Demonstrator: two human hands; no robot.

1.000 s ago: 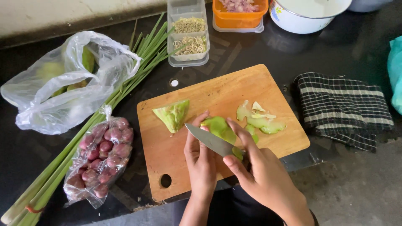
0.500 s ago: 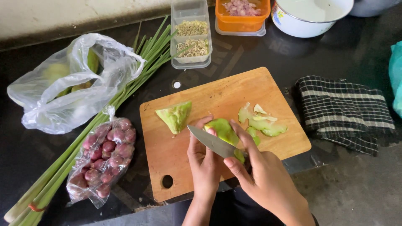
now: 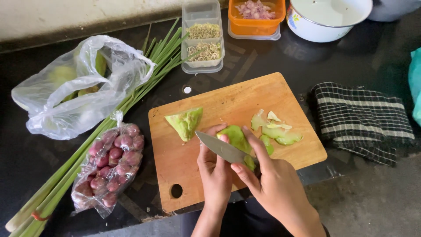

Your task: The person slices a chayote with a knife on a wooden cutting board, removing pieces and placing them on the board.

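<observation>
Left hand (image 3: pixel 215 169) cups a smooth green fruit piece (image 3: pixel 234 137) over the wooden cutting board (image 3: pixel 184 173); right hand (image 3: pixel 272 184) is closed on a steel knife (image 3: pixel 219 148), blade flat on the fruit. Curled green peels (image 3: pixel 276 131) lie just beyond the right hand. Wedge (image 3: pixel 185 123) sits beyond the left hand. Left: clear bag of red shallots (image 3: pixel 109 164), lemongrass stalks (image 3: pixel 87 145). Far: clear tub (image 3: pixel 202 39), orange tub (image 3: pixel 256 15).

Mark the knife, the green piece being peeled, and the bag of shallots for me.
knife (image 3: pixel 219 148), head view, middle of the blade.
green piece (image 3: pixel 236 136), head view, its upper face above the blade.
bag of shallots (image 3: pixel 109 169), head view, centre of the clear bag.
</observation>
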